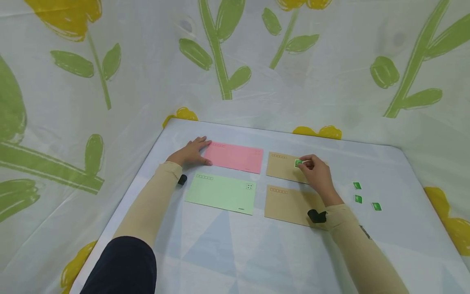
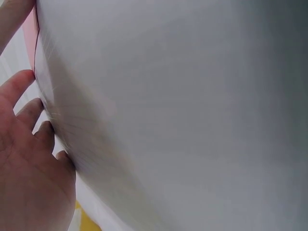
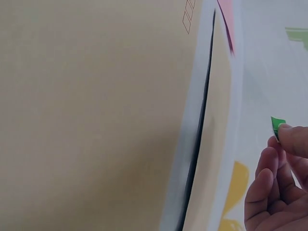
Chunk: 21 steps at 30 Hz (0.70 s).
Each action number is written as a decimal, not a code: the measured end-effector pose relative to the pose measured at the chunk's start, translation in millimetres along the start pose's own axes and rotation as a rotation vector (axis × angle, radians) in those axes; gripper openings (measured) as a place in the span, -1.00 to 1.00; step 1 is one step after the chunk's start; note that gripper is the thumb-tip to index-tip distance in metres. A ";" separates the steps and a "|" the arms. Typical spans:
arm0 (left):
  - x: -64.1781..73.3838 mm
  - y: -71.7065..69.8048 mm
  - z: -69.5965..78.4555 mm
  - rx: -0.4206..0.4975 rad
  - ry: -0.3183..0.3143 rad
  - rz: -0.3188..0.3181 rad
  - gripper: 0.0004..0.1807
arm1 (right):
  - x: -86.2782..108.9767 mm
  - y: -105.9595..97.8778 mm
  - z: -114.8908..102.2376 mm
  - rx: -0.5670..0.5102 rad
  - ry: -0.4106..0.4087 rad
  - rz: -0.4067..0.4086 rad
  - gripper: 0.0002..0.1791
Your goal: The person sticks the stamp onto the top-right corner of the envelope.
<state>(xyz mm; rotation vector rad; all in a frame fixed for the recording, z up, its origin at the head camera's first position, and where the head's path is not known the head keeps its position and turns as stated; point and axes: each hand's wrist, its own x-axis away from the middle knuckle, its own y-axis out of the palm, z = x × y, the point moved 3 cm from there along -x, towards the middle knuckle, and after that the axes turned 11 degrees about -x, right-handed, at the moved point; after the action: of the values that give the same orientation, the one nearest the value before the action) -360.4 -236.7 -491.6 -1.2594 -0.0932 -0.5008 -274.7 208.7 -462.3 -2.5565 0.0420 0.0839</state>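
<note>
Between the thumb and forefinger of my right hand (image 1: 319,175) is a small green stamp (image 1: 298,163), over the back brown envelope (image 1: 280,167). The right wrist view has the stamp (image 3: 277,126) pinched by one edge, the other fingers curled loosely below. My left hand (image 1: 191,152) spreads its fingers at the left end of the pink envelope (image 1: 235,158); thumb and fingertip touch that end. In the left wrist view the fingers of that hand (image 2: 33,159) are extended, and a strip of the pink envelope (image 2: 30,41) shows by the fingertips.
In front of the pink envelope lies a light green envelope (image 1: 222,194) with a printed stamp box. A second brown envelope (image 1: 286,206) is under my right wrist. Several green stamps (image 1: 358,199) lie on the right side of the table (image 1: 400,241). Flowered cloth (image 1: 330,81) surrounds the table.
</note>
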 end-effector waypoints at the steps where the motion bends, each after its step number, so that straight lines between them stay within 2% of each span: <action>1: -0.3 0.0 -0.3 -0.001 0.002 -0.001 0.15 | -0.6 1.5 -0.5 -0.002 0.000 -0.004 -0.65; 21: -2.2 1.8 -3.7 -0.004 0.006 -0.001 0.15 | -15.8 34.8 -18.0 -0.049 0.003 -0.051 -0.67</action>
<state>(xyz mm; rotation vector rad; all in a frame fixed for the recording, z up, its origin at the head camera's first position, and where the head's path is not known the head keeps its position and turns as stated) -362.4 -239.1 -495.0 -1.2612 -0.0878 -0.5059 -291.2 170.0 -465.4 -2.6048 -0.0241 0.0623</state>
